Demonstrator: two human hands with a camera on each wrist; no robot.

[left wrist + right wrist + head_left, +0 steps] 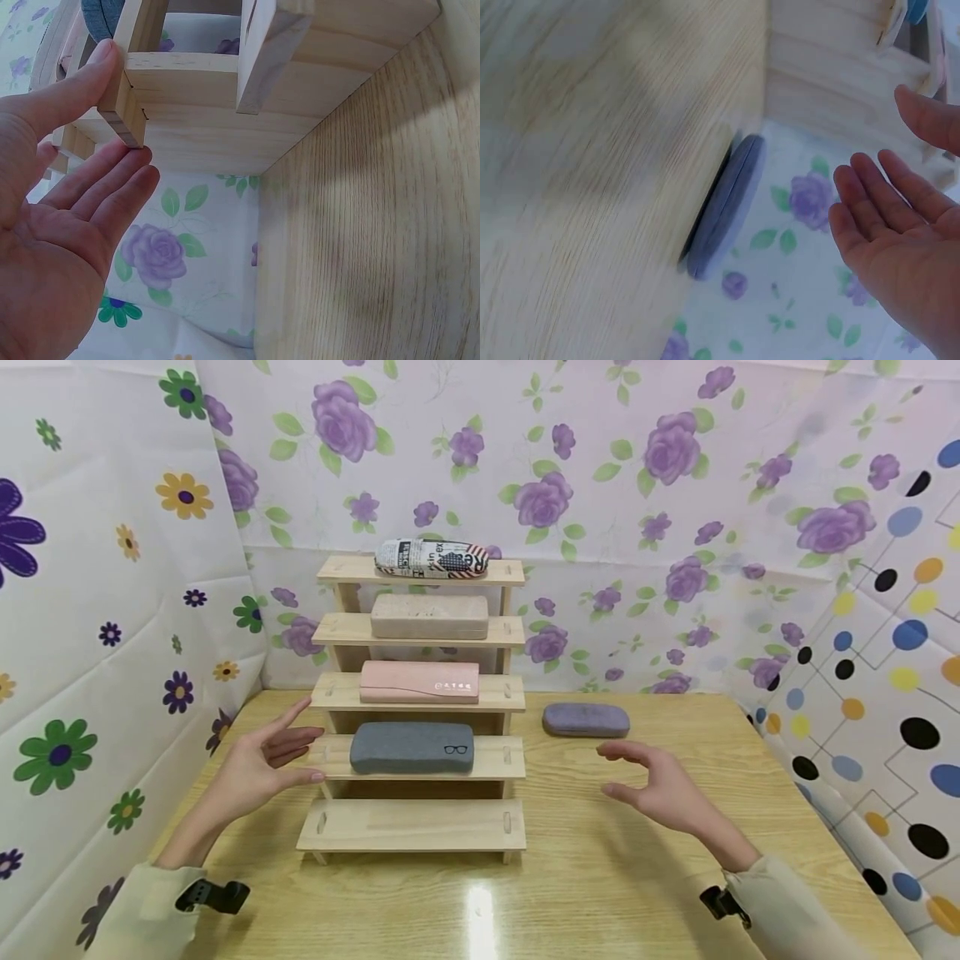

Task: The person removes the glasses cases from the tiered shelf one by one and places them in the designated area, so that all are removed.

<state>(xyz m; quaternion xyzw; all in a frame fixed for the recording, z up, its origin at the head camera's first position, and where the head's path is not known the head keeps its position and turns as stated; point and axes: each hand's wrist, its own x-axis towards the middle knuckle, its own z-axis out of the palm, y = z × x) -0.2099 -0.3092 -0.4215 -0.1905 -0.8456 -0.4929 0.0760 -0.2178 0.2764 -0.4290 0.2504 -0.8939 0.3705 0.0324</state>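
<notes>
A stepped wooden display rack [420, 827] stands on the table in the head view. My left hand [255, 768] is at its left side, thumb at the front edge and fingertips at the back edge of the second board from the bottom. In the left wrist view the left hand [64, 217] pinches that board's end. On that board lies a blue-grey glasses case [412, 747]; above it are a pink case [420, 682], a beige case [429, 617] and a newspaper-print case [431, 559]. My right hand [660, 789] hovers, fingers parted, near a purple glasses case [586, 719].
The bottom board of the rack carries no case. The wooden table [570, 877] runs back to a flowered cloth [600, 510]. Patterned cloths hang at the left [97, 610] and right [892, 693] sides.
</notes>
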